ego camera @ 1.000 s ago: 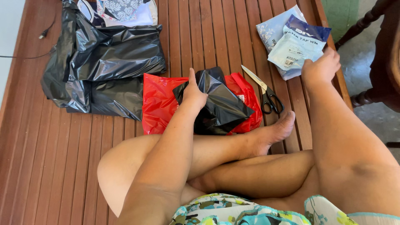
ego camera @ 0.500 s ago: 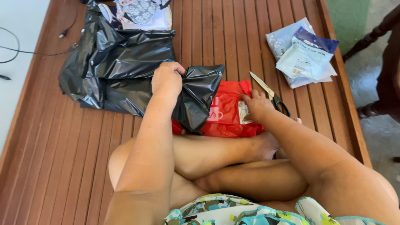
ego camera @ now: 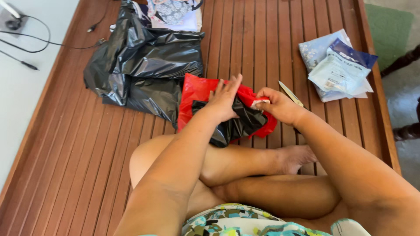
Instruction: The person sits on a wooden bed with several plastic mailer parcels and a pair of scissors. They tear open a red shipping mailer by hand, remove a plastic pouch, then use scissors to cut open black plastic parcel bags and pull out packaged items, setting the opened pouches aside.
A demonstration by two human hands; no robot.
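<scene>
**Pressing the black bag flat against the red one**

I am sitting cross-legged on the slatted wooden platform (ego camera: 65, 166), and I am working on the two small plastic bags right in front of my shins. My left hand (ego camera: 224, 101) is lying open, fingers spread, palm down on the black plastic bag (ego camera: 238, 124); I am pinning it rather than gripping it, so the slippery film is staying put on top of the red plastic bag (ego camera: 194, 98). My right hand (ego camera: 280, 106) is closing its fingertips on the right edge of the red bag, where a small white label (ego camera: 259, 102) is showing; thumb and forefinger are pinching there, which is giving me a firm corner to pull against while the other hand is holding the pile down.

The black bag is looking crumpled and glossy, folded into an uneven wedge, with creases catching the light. The red bag is lying flatter beneath it, showing at the top, at the left and along the right edge.

Just beyond my right hand the tip of a pair of scissors (ego camera: 289, 93) is pointing away from me, with the handles hidden behind my wrist. Further right, pale blue packets (ego camera: 339, 70) are resting in a small stack near the platform's edge. To the left, large black bin bags (ego camera: 144, 65) are lying heaped, touching the red bag's corner.
</scene>
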